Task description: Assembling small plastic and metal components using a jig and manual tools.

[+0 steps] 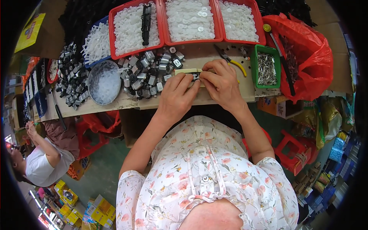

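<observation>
At the table's front edge my two hands meet over a small black part with a bit of light metal showing. A cream-coloured block lies right behind it, partly covered by my fingers. My left hand has its fingers closed on the left end of the black part. On the other end, my right hand pinches with thumb and fingertips. What exactly sits between the fingertips is largely hidden. Just left of my left hand is a heap of small silver-and-black motors.
Behind are red trays of white plastic pieces, one bearing a long black part. Yellow-handled pliers and a green tray of metal pins lie right. A round dish of white paste stands left; a co-worker sits beyond.
</observation>
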### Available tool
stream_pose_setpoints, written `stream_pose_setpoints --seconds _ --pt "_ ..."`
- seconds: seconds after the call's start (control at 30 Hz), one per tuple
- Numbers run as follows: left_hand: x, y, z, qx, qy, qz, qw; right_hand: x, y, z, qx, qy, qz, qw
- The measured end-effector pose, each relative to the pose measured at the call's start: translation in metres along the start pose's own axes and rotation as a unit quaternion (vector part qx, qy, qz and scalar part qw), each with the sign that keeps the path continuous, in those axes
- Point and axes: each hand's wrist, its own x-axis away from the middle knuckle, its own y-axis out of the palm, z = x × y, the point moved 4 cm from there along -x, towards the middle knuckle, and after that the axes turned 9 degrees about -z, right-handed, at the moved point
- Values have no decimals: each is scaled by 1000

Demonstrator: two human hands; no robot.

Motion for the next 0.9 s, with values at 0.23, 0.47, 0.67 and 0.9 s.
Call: stream_pose_setpoints --seconds 0.23,0.47,0.67,0.9 --pt "-2 -1 1 -79 55 -31 995 2 0 -4 38 16 0 999" --pt "-2 -3 1 -134 78 -44 987 3 3 2 -17 33 6 999" --pt "-6 -5 -3 -168 111 -64 977 2 -1 2 -10 18 -23 1000" --pt "-9 -6 -3 -134 110 -69 982 5 -3 2 1 5 -41 999"
